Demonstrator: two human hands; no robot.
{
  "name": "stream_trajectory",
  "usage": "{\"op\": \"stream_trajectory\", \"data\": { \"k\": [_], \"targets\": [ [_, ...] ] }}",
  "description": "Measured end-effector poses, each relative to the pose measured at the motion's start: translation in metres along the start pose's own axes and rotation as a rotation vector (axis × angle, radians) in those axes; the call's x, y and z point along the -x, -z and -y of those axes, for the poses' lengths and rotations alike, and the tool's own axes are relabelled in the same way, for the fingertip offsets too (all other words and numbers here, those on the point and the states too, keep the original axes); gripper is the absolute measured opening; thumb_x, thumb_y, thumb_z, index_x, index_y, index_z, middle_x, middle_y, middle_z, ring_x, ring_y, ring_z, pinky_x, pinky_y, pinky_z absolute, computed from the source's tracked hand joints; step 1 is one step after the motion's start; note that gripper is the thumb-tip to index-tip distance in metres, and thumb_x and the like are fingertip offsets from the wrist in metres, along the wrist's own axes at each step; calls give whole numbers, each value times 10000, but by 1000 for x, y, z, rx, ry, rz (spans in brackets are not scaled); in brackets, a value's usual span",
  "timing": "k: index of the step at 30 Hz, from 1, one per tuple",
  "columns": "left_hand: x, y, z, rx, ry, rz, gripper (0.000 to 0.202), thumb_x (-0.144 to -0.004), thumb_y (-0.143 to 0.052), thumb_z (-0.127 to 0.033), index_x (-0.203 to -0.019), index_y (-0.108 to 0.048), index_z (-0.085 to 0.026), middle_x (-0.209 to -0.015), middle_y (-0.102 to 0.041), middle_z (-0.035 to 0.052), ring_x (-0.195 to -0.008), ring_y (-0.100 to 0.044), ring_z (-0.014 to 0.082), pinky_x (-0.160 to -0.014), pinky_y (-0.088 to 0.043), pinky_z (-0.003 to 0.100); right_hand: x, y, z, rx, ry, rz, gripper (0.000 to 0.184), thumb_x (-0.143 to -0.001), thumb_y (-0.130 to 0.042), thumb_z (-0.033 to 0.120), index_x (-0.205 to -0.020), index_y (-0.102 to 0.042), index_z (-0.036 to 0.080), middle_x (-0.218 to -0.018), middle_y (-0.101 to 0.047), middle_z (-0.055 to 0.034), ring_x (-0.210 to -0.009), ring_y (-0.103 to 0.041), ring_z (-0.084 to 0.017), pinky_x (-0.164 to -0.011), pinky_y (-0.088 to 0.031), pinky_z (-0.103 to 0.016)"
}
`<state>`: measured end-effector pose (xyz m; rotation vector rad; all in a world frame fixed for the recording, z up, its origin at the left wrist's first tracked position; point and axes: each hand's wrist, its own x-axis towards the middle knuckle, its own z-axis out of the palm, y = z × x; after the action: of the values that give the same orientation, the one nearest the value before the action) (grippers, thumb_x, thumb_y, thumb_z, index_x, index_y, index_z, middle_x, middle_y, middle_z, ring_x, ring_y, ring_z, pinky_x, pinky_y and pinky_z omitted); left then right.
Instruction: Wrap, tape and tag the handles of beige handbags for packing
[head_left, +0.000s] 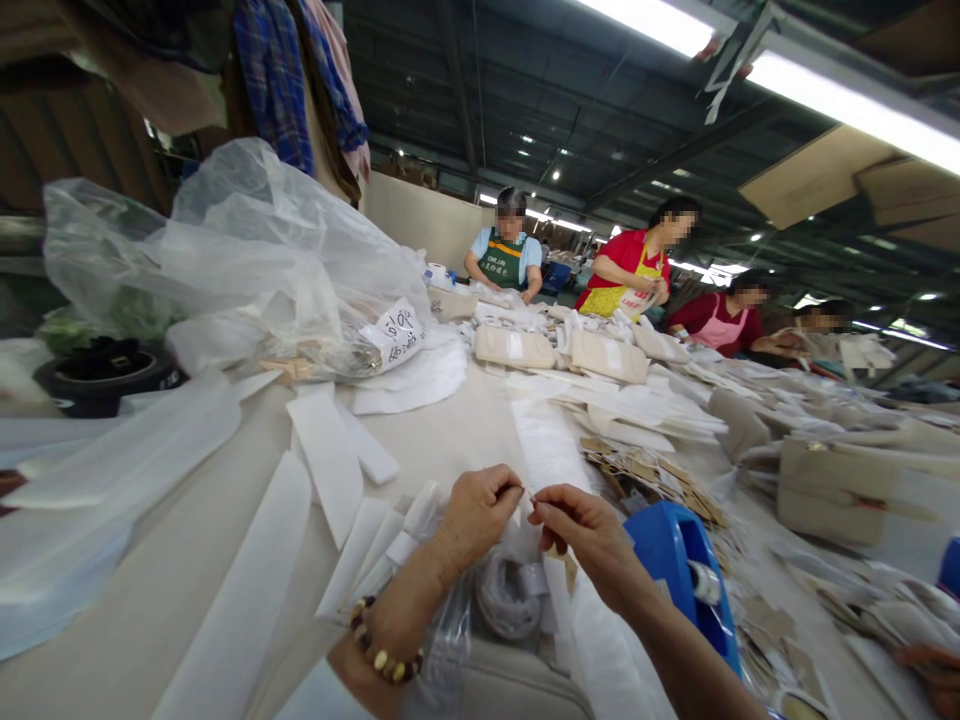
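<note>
My left hand (pixel 476 515) and my right hand (pixel 589 535) meet in front of me, each pinched shut on a tiny thing between the fingertips that I cannot make out. A beaded bracelet (pixel 382 650) is on my left wrist. Below the hands lies a clear bag with a coil of white cord (pixel 510 595). A long white paper strip (pixel 600 650) runs under my right forearm. A blue tape dispenser (pixel 686 575) stands just right of my right hand.
Large clear plastic bags (pixel 247 260) pile at the left, with white strips (pixel 326 460) on the beige table (pixel 187 540). Beige pouches (pixel 607 355) and a heap of brown tags (pixel 652 475) lie beyond. Several people (pixel 637 270) work along the far right side.
</note>
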<state>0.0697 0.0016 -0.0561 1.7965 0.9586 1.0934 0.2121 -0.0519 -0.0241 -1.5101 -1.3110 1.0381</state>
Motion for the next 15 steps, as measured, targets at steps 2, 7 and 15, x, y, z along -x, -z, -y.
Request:
{"op": "stream_trajectory", "data": {
  "k": [2, 7, 15],
  "targets": [
    [-1, -1, 0, -4, 5, -8, 167, -754, -489, -201, -642, -609, -176, -553, -562, -36, -562, -488, 113, -566, -364, 213, 2, 2, 1, -21, -40, 16, 237, -655, -649, 392, -714, -634, 162, -635, -659, -14, -472, -543, -100, -449, -347, -220],
    [0, 0, -1, -20, 3, 4, 153, -742, -497, -197, -641, -609, -171, -547, -551, -39, -547, -467, 108, -557, -351, 215, 5, 5, 2, -50, -93, 8, 270, -630, -652, 418, -690, -595, 161, -615, -657, -14, -436, -529, -92, -424, -313, -207],
    [3, 0, -1, -88, 13, 33, 134, -681, -491, -135, -595, -586, -172, -550, -548, -40, -571, -488, 114, -545, -353, 203, 5, 6, -3, 112, -30, 4, 266, -720, -534, 451, -722, -534, 185, -643, -656, -11, -425, -541, -97, -414, -337, -213]
  ]
}}
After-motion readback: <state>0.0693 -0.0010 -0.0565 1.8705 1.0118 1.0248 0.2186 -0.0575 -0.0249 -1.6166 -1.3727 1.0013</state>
